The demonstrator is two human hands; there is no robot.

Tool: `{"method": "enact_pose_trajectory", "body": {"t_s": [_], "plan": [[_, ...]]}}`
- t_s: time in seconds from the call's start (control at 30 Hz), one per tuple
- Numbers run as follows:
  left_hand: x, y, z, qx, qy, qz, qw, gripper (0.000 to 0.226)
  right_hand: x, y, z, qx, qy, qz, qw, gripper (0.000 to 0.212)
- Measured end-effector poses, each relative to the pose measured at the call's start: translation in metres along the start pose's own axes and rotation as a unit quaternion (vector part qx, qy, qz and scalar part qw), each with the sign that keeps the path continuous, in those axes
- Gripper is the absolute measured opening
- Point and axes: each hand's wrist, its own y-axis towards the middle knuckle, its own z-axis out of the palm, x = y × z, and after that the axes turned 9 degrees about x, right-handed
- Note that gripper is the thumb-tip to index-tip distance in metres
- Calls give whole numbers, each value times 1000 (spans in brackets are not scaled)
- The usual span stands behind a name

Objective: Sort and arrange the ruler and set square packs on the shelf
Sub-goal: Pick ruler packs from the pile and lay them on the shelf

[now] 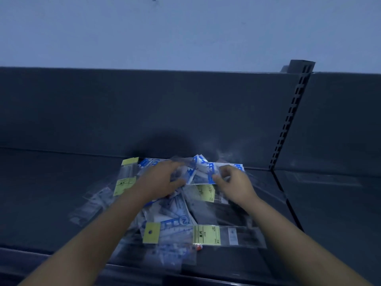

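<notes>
A loose heap of clear plastic packs lies on the dark shelf. Ruler packs carry yellow labels; set square packs carry blue-and-white headers. My left hand lies on the back of the heap, fingers curled round a blue-and-white pack. My right hand pinches the edge of a blue-and-white pack between thumb and fingers. Both hands meet over the far middle of the heap. Packs under my hands are hidden.
The shelf's dark back panel rises right behind the heap. A slotted upright post and a divider edge bound the shelf on the right. The shelf's front lip runs below my forearms.
</notes>
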Motion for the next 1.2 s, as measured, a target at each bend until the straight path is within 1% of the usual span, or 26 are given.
{"method": "enact_pose_trajectory", "body": {"t_s": [0.1, 0.17, 0.2, 0.23, 0.3, 0.33, 0.37, 0.4, 0.43, 0.47, 0.53, 0.57, 0.6, 0.63, 0.7, 0.77, 0.8, 0.87, 0.93, 1.0, 1.07, 1.13, 1.2], "plan": [[2, 3, -1, -29, -147, -20, 989, 47, -1, 2, -3, 1, 12, 22, 1000, 22], [0, 6, -3, -41, -250, -43, 966, 43, -2, 2, -6, 1, 14, 27, 1000, 13], [-2, 7, -5, -49, -316, -54, 946, 40, -3, 2, -8, 4, 20, 30, 999, 11], [-5, 6, -9, -57, -392, -61, 916, 36, -3, 1, -10, 12, 36, 34, 999, 11], [-11, 4, -16, -74, -534, -60, 840, 25, -3, -1, -15, 44, 101, 42, 993, 11], [-14, 4, -21, -81, -584, -59, 806, 19, -3, -3, -18, 62, 132, 43, 988, 12], [-16, 3, -25, -87, -615, -60, 782, 12, -3, -5, -22, 78, 157, 47, 983, 14], [-17, 5, -28, -93, -633, -63, 766, 5, -5, -7, -28, 98, 174, 51, 979, 16], [-19, 6, -31, -102, -648, -69, 751, 3, -6, -9, -35, 128, 179, 57, 974, 18], [-20, 7, -33, -114, -663, -77, 736, 7, -8, -10, -43, 176, 171, 66, 967, 17], [-23, 9, -35, -138, -688, -90, 707, 13, -8, -15, -57, 294, 134, 94, 942, 8], [-24, 9, -34, -146, -691, -92, 701, 14, -7, -17, -60, 338, 116, 107, 928, 3], [-26, 8, -33, -150, -688, -93, 704, 15, -6, -18, -60, 357, 103, 112, 922, 10], [-27, 6, -31, -148, -683, -96, 709, 18, -3, -18, -57, 349, 98, 114, 925, 20], [-32, 3, -28, -130, -656, -111, 735, 20, 1, -17, -45, 289, 102, 97, 947, 30], [-36, 2, -26, -107, -622, -139, 763, 21, 2, -18, -31, 248, 120, 80, 958, 25], [-38, 3, -26, -94, -599, -154, 780, 23, 1, -19, -27, 244, 141, 81, 956, 21], [-42, 3, -26, -52, -539, -186, 820, 21, -3, -22, -26, 245, 199, 97, 944, 17], [-49, 3, -26, 2, -499, -197, 844, 17, -9, -26, -34, 241, 253, 114, 930, 15], [-59, 6, -24, 41, -488, -192, 851, 18, -19, -30, -44, 232, 305, 122, 916, 6], [-71, 11, -20, 79, -506, -167, 843, 18, -31, -37, -54, 223, 369, 126, 893, 7], [-85, 19, -17, 120, -525, -122, 834, 9, -44, -48, -62, 198, 436, 123, 869, 10], [-98, 28, -12, 146, -535, -65, 830, 7, -56, -60, -67, 166, 469, 123, 858, 14]]}}
